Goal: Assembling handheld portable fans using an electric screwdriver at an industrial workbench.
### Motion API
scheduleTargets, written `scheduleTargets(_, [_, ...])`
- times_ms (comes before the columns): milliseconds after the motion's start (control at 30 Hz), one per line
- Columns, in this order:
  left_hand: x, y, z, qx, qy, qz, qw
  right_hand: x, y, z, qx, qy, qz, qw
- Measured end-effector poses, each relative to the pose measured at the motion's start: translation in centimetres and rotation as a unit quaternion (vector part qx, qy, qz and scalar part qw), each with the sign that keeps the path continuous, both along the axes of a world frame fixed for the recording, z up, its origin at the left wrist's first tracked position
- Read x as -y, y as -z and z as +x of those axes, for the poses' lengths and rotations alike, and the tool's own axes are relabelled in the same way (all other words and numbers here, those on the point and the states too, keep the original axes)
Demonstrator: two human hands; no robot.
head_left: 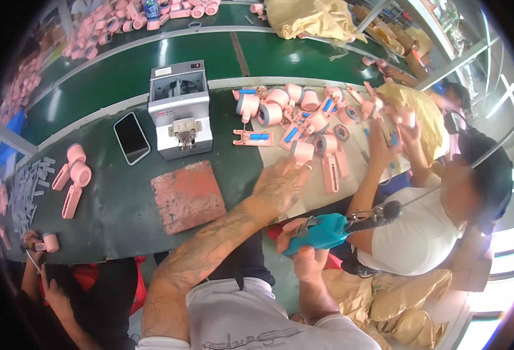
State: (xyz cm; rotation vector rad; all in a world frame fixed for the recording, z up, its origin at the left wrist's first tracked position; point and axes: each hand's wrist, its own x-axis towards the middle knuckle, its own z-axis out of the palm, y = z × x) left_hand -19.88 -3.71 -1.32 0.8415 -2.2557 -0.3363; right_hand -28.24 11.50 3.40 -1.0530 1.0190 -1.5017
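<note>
My tattooed left forearm crosses the bench front. At its end, my left hand is closed at a pink part with a round head, on the near side of a pile of similar parts; some fingers are hidden. My right hand is wrapped round a teal electric screwdriver, held off the bench edge above my lap. A cord and metal hanger run from the tool up to the right. Several pink pieces with grey rings and blue inserts lie beyond my left hand.
Left of the pile stand a grey-white machine, a phone and a worn red slab. Grey strips and pink assemblies lie further left. A co-worker handles parts close on my right; another person's hands work at far left.
</note>
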Motion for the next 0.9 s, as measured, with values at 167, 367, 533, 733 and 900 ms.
scheduleTargets(167, [-3.0, -6.5, 8.6, -0.042, -0.081, 0.126, 0.988, 1.6, -0.1, -0.2, -0.035, -0.023, 0.003, 0.999])
scheduleTargets(367, [-5.0, -5.4, 16.1, -0.054, -0.109, 0.069, 0.99, 5.0, -0.9, 2.4, -0.08, -0.075, 0.01, 0.994])
scheduleTargets(533, [-3.7, -3.1, 18.6, -0.041, -0.113, 0.064, 0.991, 9.3, -2.4, 6.6, 0.001, -0.056, -0.025, 0.998])
scheduleTargets(733, [-3.1, -0.9, 19.5, -0.002, -0.147, 0.052, 0.988, 18.6, -3.9, 13.1, -0.004, -0.054, -0.197, 0.979])
scheduleTargets(900, [-3.6, -0.7, 20.3, -0.055, -0.141, 0.071, 0.986, 22.6, -2.3, 16.3, -0.058, -0.091, -0.209, 0.972])
